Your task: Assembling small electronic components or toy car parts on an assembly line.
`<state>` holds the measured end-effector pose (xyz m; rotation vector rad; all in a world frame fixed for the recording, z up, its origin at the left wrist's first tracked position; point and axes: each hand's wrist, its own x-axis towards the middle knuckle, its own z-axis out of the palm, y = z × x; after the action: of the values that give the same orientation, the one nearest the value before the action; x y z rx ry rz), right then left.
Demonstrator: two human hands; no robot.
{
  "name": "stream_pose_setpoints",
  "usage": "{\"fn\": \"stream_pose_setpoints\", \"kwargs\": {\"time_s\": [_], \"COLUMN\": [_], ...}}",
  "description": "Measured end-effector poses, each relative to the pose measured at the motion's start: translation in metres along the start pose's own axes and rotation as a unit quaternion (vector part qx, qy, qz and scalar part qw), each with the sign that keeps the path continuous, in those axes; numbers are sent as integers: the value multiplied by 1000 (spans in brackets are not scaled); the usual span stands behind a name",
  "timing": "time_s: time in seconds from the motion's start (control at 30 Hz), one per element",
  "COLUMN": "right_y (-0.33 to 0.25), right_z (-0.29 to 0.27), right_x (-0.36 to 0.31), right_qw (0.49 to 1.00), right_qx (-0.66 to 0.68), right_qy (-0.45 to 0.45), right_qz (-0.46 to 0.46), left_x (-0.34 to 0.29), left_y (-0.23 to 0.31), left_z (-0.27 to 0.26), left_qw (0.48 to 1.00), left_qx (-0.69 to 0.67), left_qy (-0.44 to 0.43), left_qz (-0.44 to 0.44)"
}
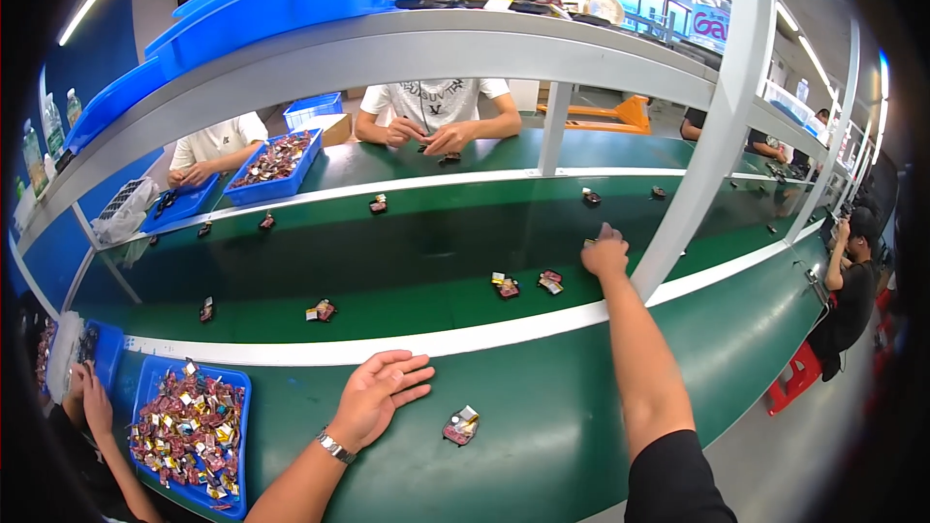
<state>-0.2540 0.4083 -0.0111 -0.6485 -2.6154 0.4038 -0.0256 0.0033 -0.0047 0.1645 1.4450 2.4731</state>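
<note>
We listed: left hand, lower centre, fingers open; right hand, right of centre, fingers' hold we could not tell; small component, lower centre, on green tabletop.

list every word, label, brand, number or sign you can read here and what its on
Clear bottle at upper right: large lettering on its label; wording not copied here.
White shirt on the person across the belt: dark lettering over the chest; wording not copied here.
Left white shirt: small dark chest mark, too small to read.
Small part on the near table: any print is too small to read.
</note>
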Motion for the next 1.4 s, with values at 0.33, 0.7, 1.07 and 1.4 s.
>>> {"fn": "stream_pose_setpoints", "kwargs": {"time_s": [0.33,0.7,1.07,1.4], "right_y": [6,-53,-60,-50], "right_z": [-13,-78,-91,-22], "right_x": [-14,-225,-254,-130], "right_qw": [967,827,762,970], "right_qx": [180,271,290,156], "right_qy": [43,-293,-327,-42], "right_qz": [-176,-396,-478,-180], "left_x": [4,4,-11,-13], "left_y": [-2,-6,-8,-5], "left_z": [1,4,26,32], "left_qw": [1000,999,907,821], "left_qx": [6,36,396,514], "left_qy": [-12,6,-66,-174], "left_qz": [-7,8,126,179]}}
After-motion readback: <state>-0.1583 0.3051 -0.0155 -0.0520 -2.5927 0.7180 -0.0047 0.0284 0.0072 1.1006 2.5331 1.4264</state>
